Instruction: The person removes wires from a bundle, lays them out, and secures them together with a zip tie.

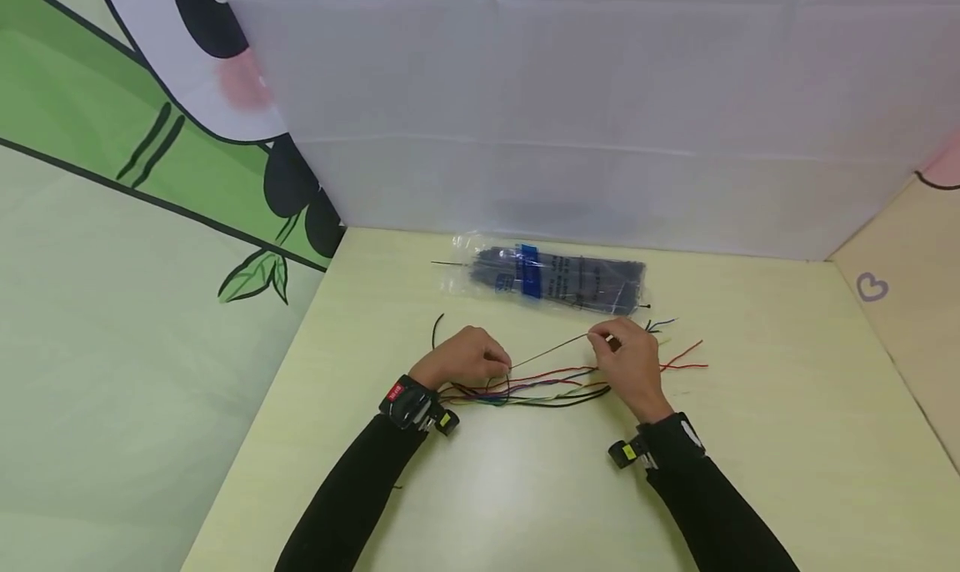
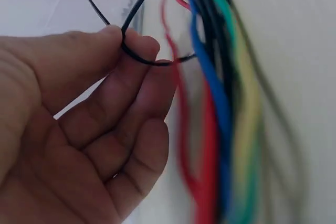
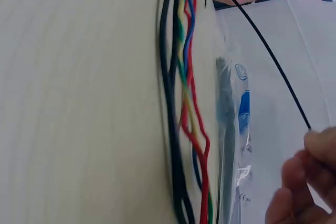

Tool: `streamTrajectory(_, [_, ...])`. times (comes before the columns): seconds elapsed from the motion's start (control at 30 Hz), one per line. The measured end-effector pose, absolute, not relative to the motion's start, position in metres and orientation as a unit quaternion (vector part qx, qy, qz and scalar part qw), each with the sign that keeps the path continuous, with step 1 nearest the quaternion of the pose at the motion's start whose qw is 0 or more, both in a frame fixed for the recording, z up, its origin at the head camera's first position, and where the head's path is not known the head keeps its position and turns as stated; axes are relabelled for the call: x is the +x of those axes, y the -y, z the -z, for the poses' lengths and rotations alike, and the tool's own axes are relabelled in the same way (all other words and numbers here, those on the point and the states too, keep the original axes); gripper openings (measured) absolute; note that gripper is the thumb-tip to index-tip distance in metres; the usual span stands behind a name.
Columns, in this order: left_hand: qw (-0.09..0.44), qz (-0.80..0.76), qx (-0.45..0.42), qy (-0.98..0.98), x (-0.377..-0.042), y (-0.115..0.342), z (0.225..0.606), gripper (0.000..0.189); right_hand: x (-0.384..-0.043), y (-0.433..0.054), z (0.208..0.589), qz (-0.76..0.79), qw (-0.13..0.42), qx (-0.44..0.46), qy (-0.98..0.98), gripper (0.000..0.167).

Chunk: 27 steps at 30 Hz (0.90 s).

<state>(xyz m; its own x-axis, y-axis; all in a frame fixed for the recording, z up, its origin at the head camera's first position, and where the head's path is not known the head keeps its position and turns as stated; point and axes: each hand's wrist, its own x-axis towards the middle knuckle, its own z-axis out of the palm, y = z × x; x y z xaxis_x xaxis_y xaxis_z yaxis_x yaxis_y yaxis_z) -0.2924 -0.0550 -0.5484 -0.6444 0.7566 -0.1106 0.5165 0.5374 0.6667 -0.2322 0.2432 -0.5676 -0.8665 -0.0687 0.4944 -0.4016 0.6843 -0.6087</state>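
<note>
A thin black cable tie (image 3: 273, 59) curves in a loop round a bundle of colored wires (image 1: 555, 380). Thumb and index finger of my left hand (image 1: 471, 357) pinch the tie where the loop closes. The loop hangs wide around part of the bundle in the left wrist view, beside red, blue, black, green and yellow wires (image 2: 215, 98). My right hand (image 1: 628, 365) pinches the tie's tail between thumb and index finger, up and to the right of the left hand. The tail runs straight and taut between both hands, above the wires.
Behind the hands lies a clear plastic bag (image 1: 555, 276) of dark cable ties, with a blue label. Loose red wire ends (image 1: 686, 365) stick out to the right. A white sheet wall (image 1: 600, 122) closes off the back of the pale table (image 1: 765, 405).
</note>
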Motion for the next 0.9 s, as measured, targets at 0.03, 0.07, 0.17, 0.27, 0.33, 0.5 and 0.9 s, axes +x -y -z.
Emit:
streamTrajectory(0.03, [0.195,-0.306,0.374,-0.854,-0.292,0.057,0.55,0.02,-0.231,-0.244,0.565,-0.373,0.187,0.135,0.899,0.023])
streamTrajectory(0.07, [0.19,-0.308,0.372,-0.855,-0.292,0.059,0.553,0.019,-0.228,-0.245,0.559,-0.372,0.143,0.137,0.907,0.032])
streamTrajectory(0.17, [0.181,-0.326,0.353,-0.858,-0.292,0.065,0.557,0.017,-0.22,-0.248,0.547,-0.295,0.014,0.164,0.941,0.049])
streamTrajectory(0.27, [0.186,-0.348,0.334,-0.856,-0.291,0.068,0.559,0.016,-0.216,-0.255,0.547,-0.184,-0.043,0.211,0.959,0.047])
streamTrajectory(0.33, [0.192,-0.356,0.326,-0.855,-0.292,0.067,0.559,0.015,-0.213,-0.259,0.55,-0.139,-0.038,0.238,0.96,0.041])
streamTrajectory(0.5, [0.203,-0.364,0.317,-0.852,-0.294,0.066,0.559,0.015,-0.206,-0.268,0.554,-0.107,0.023,0.258,0.96,0.026])
streamTrajectory(0.9, [0.223,-0.353,0.324,-0.849,-0.298,0.06,0.556,0.016,-0.202,-0.287,0.55,-0.098,0.072,0.254,0.959,0.018])
